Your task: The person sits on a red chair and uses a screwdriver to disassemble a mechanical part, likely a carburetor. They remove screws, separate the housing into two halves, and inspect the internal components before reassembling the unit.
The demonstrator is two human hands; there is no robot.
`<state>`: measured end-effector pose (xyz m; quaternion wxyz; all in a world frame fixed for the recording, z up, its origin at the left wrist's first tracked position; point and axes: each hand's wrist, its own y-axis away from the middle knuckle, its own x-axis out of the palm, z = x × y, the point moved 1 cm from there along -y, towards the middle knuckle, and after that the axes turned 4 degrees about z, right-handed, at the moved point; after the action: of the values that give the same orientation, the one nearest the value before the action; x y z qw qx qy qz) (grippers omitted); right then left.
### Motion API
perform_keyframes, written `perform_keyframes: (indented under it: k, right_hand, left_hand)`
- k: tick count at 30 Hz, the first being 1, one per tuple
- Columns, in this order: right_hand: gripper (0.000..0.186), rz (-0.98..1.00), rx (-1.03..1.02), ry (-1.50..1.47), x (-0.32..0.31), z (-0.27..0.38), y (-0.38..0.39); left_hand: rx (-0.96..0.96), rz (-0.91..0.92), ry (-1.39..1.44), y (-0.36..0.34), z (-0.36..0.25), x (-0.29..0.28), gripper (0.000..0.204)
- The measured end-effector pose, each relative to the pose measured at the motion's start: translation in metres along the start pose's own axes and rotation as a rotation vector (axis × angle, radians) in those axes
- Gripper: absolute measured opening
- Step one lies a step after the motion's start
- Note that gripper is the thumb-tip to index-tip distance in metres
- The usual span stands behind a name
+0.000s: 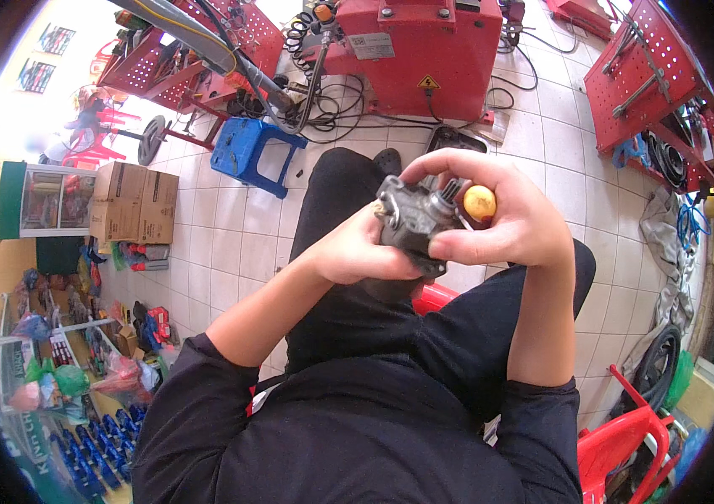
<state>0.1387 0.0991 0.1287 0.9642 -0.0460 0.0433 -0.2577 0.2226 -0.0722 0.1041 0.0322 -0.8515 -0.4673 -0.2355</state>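
A dark grey metal housing with a short splined shaft [414, 220] is held up above my lap. My left hand [357, 250] wraps its left and lower side, with the thumb lying along the near face. My right hand [521, 214] curls round it from the right, its index finger over the far edge and its thumb pressed to the near right side. Between that thumb and index finger sticks out a yellow rounded end [479, 202], perhaps of a tool handle; the rest of it is hidden in the palm. The shaft points up beside this yellow end.
A blue plastic stool [258, 155] stands ahead to the left, near a red machine [424, 63] with hoses and cables on the tiled floor. Cardboard boxes [134, 204] are at the left. A red tool rack [647, 80] stands far right, and a red chair [626, 449] near right.
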Motion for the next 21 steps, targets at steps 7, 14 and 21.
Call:
perform_keyframes:
  k: [7,14,21]
  right_hand:
    - [0.047,-0.129,-0.011,0.115,0.0,-0.002,-0.003]
    - [0.045,-0.257,0.075,0.179,0.007,0.0,-0.007]
    - [0.053,-0.305,0.202,0.229,0.013,0.004,-0.007]
  left_hand:
    - [-0.081,-0.217,-0.614,-0.003,-0.031,0.005,0.032]
    - [-0.008,-0.483,-1.098,-0.001,-0.04,0.013,0.035]
    - [0.088,-0.6,-1.328,0.0,-0.033,0.011,0.047]
